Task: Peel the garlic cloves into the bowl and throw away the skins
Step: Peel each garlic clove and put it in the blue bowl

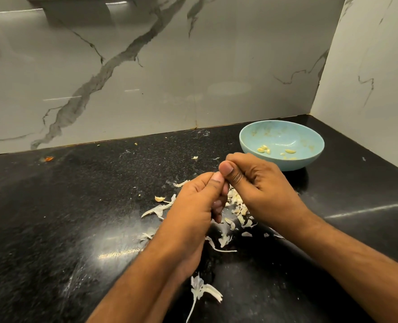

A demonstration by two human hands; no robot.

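I see left hand (194, 201) and right hand (255, 183) curled, thumbs touching; clove hidden, grip uncertain. Bowl (310, 136): few pale-yellow cloves (264, 149). Papery white skins (236, 206) below.

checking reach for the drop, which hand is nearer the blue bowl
Right. The right hand sits just in front of the blue bowl, overlapping its near rim; the left hand is farther left.

Single head-worn view looks forward and down, close over the black counter (53, 217).
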